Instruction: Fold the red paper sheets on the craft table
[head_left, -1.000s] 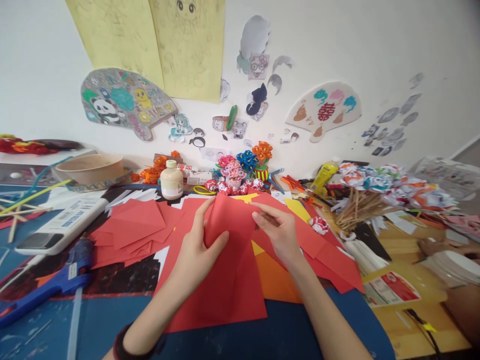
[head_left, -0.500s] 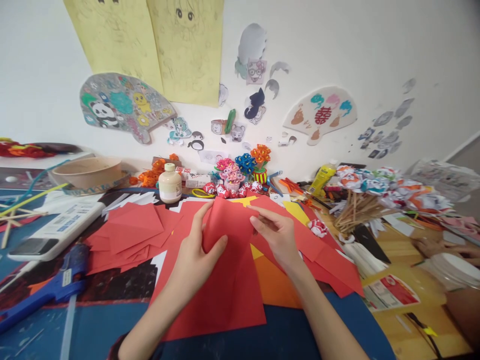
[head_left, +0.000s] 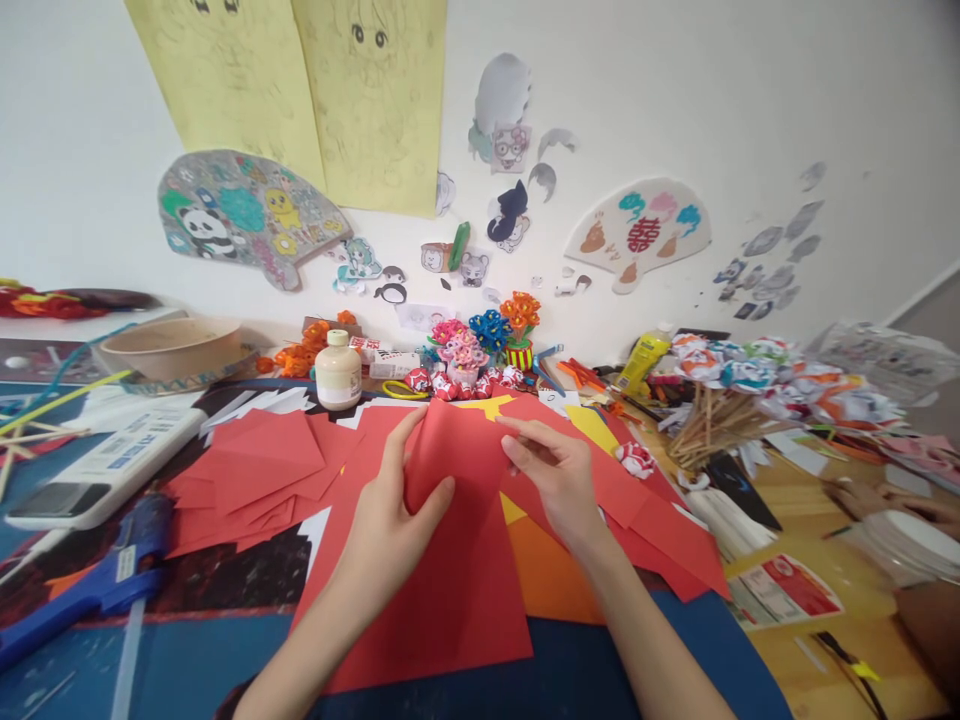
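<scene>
A sheet of red paper (head_left: 459, 455), its far end curled upward, is gripped between both hands. My left hand (head_left: 397, 490) wraps its left edge, thumb on the near face and fingers behind. With fingertips pinched, my right hand (head_left: 551, 470) has hold of the right edge near the top. Beneath lies a larger red sheet (head_left: 420, 610) on the blue table covering (head_left: 247, 660). An orange sheet (head_left: 559, 570) shows under the right wrist. Cut red pieces (head_left: 270, 455) are piled left of my hands, and more red paper (head_left: 667, 530) lies to the right.
On the left are a blue glue gun (head_left: 124, 565), a white device (head_left: 112, 465) and a beige bowl (head_left: 172, 345). A cream bottle (head_left: 338, 372) and pipe-cleaner flowers (head_left: 491, 330) stand behind. Wrapped-lollipop sticks (head_left: 705, 425) lie right, near another person's hand (head_left: 885, 495).
Both hands keep their hold on the red paper, which barely moves. The whole view has shifted slightly.
</scene>
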